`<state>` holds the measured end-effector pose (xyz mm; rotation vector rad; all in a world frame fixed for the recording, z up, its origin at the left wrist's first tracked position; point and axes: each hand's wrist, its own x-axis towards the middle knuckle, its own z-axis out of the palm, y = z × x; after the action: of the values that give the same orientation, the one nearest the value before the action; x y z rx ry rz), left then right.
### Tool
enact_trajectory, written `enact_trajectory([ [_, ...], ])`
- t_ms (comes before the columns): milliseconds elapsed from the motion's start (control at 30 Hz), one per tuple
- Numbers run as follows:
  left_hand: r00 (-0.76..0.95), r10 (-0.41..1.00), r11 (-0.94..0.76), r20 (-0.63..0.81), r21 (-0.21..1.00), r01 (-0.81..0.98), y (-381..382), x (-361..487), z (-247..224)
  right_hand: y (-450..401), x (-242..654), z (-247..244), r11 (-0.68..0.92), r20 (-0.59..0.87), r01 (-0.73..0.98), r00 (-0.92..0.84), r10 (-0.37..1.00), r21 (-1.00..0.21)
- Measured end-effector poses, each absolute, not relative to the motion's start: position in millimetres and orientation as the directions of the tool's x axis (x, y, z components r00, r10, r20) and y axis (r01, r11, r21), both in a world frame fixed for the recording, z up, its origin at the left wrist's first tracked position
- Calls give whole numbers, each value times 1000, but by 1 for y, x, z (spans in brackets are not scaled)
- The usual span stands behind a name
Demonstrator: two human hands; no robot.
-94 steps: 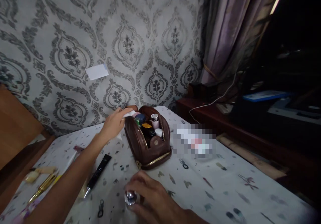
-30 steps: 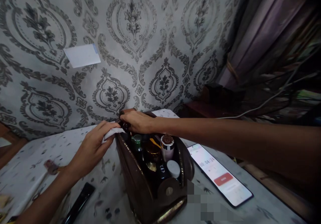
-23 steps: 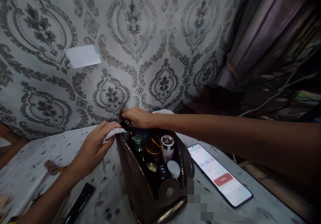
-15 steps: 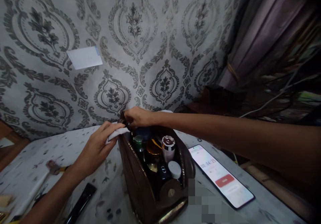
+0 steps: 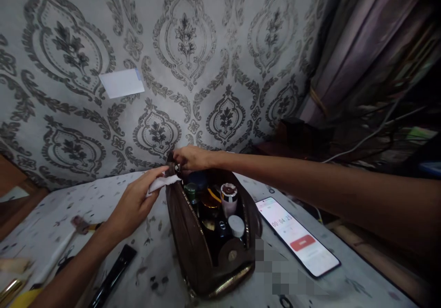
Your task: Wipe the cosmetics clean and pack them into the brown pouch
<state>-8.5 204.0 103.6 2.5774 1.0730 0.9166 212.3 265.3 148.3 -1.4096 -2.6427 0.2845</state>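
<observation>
A dark brown bag (image 5: 191, 248) stands unzipped on the patterned white cloth. Inside it are a white-capped container (image 5: 236, 225), a pale tube (image 5: 229, 199), a green-capped bottle (image 5: 190, 192) and an amber round item (image 5: 211, 199). My left hand (image 5: 136, 202) pinches a white tissue (image 5: 161, 183) against the bag's far left rim. At the far end of the bag, my right hand (image 5: 191, 157) has its fingers closed at the rim near the zipper; what they grip there is too small to make out.
A lit phone (image 5: 299, 239) lies right of the bag. Left of it are a black tube-like object (image 5: 115, 273) and a pinkish-headed tool (image 5: 81, 224). A patterned wall (image 5: 186, 46) rises behind, bearing a white card (image 5: 122, 83). Cables (image 5: 365, 145) hang at right.
The view has shifted slightly, so the phone and the bag's near end appear further left. Both hands remain at the bag's far end, with the tissue still in my left hand.
</observation>
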Motion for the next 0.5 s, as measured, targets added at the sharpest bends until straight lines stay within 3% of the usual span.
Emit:
enact_trajectory([
  [367, 487, 772, -636, 410, 482, 603, 174, -34, 92, 255, 218, 158, 554, 87, 809, -548, 832, -197],
  [500, 455, 821, -570, 344, 524, 633, 149, -53, 83, 237, 224, 168, 546, 221, 807, -503, 836, -226],
])
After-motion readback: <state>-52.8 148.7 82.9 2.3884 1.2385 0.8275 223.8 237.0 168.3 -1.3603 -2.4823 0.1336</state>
